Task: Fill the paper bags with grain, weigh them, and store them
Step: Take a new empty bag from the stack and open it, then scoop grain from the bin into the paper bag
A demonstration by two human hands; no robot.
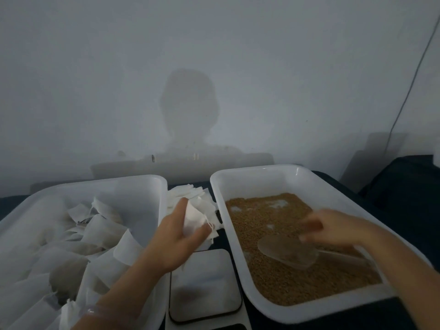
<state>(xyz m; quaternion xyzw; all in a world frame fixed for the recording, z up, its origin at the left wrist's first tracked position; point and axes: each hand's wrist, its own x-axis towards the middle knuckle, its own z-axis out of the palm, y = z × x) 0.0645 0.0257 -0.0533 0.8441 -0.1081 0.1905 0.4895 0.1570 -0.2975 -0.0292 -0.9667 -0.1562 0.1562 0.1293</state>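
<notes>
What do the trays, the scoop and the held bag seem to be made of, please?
Left tray and right tray: white plastic, probably, with glossy rounded rims. Scoop: clear plastic, likely; grain shows through it. Bag: thin white paper or filter fabric, creased, with a string.

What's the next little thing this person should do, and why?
Probably take up the clear scoop with the right hand and dig into the grain. The left hand holds a paper bag that looks flat and unfilled. The scoop lies in the grain tray just beneath the blurred right hand.
</notes>
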